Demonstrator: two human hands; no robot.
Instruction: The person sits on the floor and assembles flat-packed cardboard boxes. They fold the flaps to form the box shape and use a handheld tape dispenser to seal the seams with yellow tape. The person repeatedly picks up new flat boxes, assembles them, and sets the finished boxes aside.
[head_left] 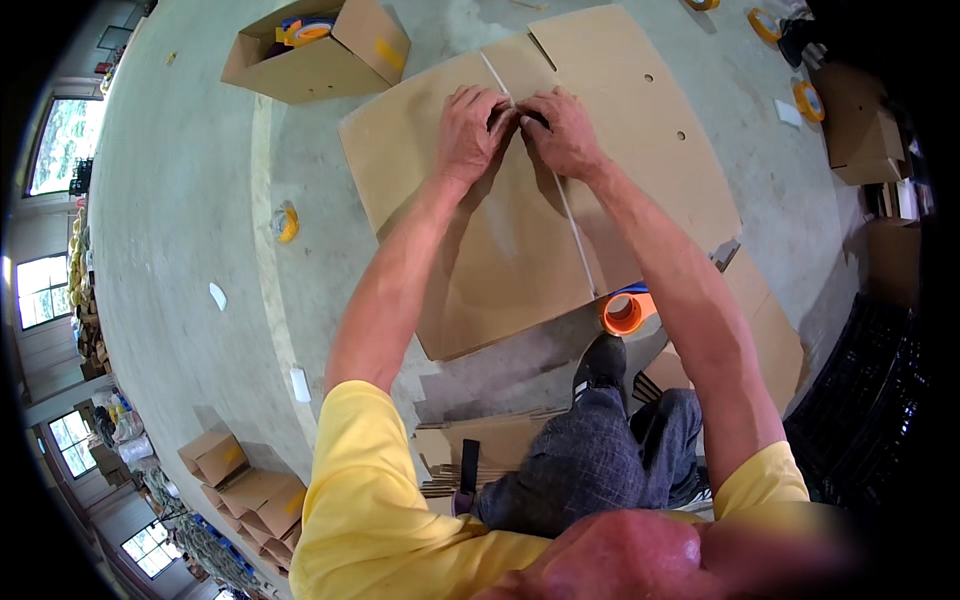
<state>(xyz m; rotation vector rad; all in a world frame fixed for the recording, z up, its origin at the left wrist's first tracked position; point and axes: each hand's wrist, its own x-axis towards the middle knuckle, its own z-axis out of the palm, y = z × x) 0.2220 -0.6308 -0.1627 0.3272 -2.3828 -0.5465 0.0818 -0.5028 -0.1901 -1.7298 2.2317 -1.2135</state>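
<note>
A flat stack of brown cardboard (470, 270) lies in front of me on the floor. Across it runs a thin white string (573, 225), from the far edge to the near edge. My left hand (471, 135) and my right hand (562, 133) meet over the string near the far part of the cardboard. Both are closed, with thumbs and fingertips pinching the string where they come together. Any knot between the fingers is too small to make out. Close to the near edge, beside my right forearm, sits an orange tape dispenser (625, 313).
An open carton (300, 72) with tape tools inside stands at the far left. A yellow tape roll (287, 224) lies left of the cardboard, another roll (808, 101) at the far right. Folded cartons (262, 500) are piled lower left; a black crate (860, 390) stands right.
</note>
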